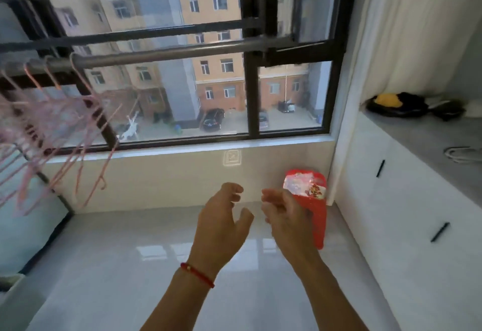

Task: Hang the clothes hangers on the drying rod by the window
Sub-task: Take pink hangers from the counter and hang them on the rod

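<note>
red bag (313, 200) print blurred, writing unreadable

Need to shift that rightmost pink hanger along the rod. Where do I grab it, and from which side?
Grip the rightmost pink hanger on its neck, just under the hook over the drying rod. Come from the right: that side is clear, while more hangers crowd its left.

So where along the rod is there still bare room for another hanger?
The drying rod is bare from the last pink hook rightward to the dark window post. The left end is crowded with pink hangers. Both the left hand and right hand hold nothing.
</note>
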`<state>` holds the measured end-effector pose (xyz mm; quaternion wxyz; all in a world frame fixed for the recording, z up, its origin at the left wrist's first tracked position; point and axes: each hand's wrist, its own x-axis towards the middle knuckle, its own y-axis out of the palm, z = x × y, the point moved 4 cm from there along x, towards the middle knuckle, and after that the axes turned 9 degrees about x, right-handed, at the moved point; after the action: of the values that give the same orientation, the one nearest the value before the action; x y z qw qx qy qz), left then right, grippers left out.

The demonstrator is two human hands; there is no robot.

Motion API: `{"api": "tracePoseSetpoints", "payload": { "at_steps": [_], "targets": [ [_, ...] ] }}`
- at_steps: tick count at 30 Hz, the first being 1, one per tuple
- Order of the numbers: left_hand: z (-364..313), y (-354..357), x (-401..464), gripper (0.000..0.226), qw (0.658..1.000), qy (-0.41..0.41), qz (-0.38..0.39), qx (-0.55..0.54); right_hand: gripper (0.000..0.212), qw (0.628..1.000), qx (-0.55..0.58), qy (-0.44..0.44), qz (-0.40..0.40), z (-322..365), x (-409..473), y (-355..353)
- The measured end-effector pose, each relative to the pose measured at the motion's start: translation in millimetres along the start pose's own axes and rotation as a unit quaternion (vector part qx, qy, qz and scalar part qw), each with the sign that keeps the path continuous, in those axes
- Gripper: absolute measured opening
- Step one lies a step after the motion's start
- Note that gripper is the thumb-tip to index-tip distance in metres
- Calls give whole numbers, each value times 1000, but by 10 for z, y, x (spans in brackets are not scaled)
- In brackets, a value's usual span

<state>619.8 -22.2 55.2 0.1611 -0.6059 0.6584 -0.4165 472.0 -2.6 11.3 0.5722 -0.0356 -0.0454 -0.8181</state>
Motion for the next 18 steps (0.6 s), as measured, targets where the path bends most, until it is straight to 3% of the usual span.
{"api": "tracePoseSetpoints", "payload": {
  "at_steps": [7,12,18],
  "targets": [
    [-1340,1574,394,27,987,53,131,-73,22,981,-15,53,-185,-178,361,-2144],
    [-2030,2489,564,26,934,-45,271,-229,21,956,-10,84,-280,-250,436,-3271],
    [-2518,3201,959,22,912,-35,266,-310,22,936,-43,120,-329,-454,682,-4000]
  ]
}}
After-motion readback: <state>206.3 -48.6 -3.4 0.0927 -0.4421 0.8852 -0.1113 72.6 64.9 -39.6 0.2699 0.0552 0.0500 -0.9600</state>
